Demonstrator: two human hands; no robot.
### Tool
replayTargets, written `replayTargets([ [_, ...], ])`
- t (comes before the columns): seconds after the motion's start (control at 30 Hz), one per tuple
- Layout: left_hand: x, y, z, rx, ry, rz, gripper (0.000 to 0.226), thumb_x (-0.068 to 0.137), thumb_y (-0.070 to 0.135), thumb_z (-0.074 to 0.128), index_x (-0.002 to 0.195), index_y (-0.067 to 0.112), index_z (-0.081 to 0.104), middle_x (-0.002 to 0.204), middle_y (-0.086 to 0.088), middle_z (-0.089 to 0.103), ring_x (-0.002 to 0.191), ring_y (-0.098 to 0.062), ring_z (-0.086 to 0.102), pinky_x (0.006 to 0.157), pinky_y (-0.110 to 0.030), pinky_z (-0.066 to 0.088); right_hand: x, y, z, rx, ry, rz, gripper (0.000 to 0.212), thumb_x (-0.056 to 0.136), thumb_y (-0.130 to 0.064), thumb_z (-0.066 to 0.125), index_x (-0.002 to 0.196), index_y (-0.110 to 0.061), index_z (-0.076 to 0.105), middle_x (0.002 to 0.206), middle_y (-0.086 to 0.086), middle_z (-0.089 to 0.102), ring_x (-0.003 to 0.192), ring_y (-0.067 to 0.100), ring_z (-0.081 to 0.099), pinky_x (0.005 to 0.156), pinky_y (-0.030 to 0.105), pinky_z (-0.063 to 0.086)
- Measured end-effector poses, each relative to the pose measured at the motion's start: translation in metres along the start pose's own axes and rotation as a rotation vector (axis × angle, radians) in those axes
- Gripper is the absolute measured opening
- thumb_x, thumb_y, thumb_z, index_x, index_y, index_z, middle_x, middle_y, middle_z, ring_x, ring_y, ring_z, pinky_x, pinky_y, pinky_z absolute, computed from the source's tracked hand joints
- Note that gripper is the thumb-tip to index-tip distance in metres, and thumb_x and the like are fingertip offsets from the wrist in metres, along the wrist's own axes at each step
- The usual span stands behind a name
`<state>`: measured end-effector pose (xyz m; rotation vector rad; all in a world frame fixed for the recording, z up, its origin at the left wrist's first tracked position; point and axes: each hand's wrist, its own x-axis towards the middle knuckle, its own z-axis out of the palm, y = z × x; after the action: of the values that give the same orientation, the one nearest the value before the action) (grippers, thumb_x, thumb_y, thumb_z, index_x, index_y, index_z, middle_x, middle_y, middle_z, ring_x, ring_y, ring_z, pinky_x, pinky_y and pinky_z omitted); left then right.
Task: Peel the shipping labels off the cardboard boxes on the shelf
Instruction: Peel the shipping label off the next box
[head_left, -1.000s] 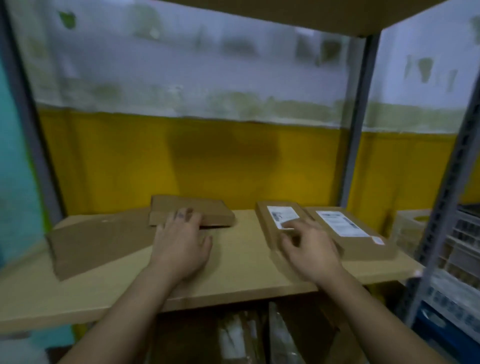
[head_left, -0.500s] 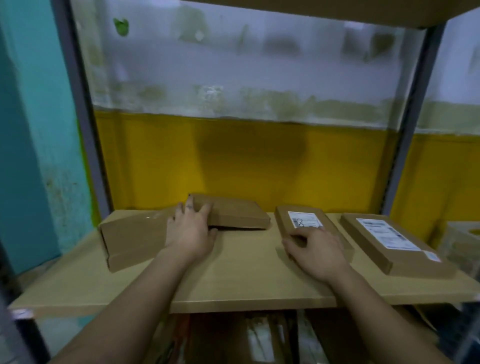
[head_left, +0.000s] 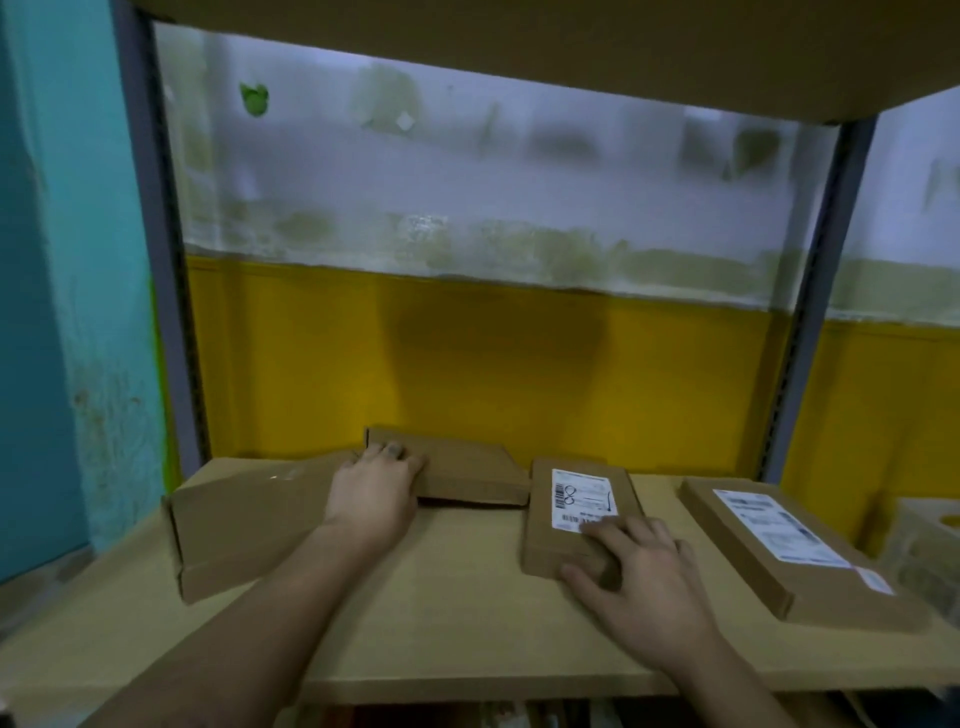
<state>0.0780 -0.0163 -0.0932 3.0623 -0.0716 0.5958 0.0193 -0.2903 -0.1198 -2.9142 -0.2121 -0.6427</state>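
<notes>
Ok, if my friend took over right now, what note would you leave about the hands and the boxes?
Left hand: open, fingers resting on the plain back box.
Right hand: open, fingers lying on the small box at the near edge of its white label.
Long box at the right: its long label lies flat, untouched.
Big plain box at the left: no label showing.
Done: no label visibly lifted.
Left: peel both labels.

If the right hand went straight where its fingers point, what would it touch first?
Probably the white label on the small box; fingertips of the right hand look nearly on it.
</notes>
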Motion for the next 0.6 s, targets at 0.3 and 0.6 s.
replayTargets([
  [0.3, -0.011, -0.042, -0.040, 0.096, 0.106, -0.067, 0.044, 0.095, 0.048, 0.050, 0.136, 0.033, 0.048, 0.129, -0.001, 0.058, 0.116, -0.026, 0.054, 0.073, -0.035, 0.049, 0.000, -0.001, -0.001, 0.111, 0.016, -0.179, 0.052, 0.086, -0.057, 0.052, 0.132, -0.035, 0.053, 0.128, -0.014, 0.052, 0.118, 0.010, 0.040, 0.099, 0.026, 0.034],
  [0.6, -0.064, -0.088, -0.029, 0.134, 0.064, -0.250, 0.064, 0.091, 0.059, 0.046, 0.148, 0.032, 0.035, 0.130, -0.007, 0.050, 0.122, -0.027, 0.044, 0.085, -0.041, 0.049, -0.004, -0.008, 0.001, 0.222, 0.000, -0.260, 0.050, 0.080, -0.050, 0.057, 0.126, -0.029, 0.062, 0.125, -0.008, 0.059, 0.114, 0.012, 0.043, 0.095, 0.019, 0.030],
])
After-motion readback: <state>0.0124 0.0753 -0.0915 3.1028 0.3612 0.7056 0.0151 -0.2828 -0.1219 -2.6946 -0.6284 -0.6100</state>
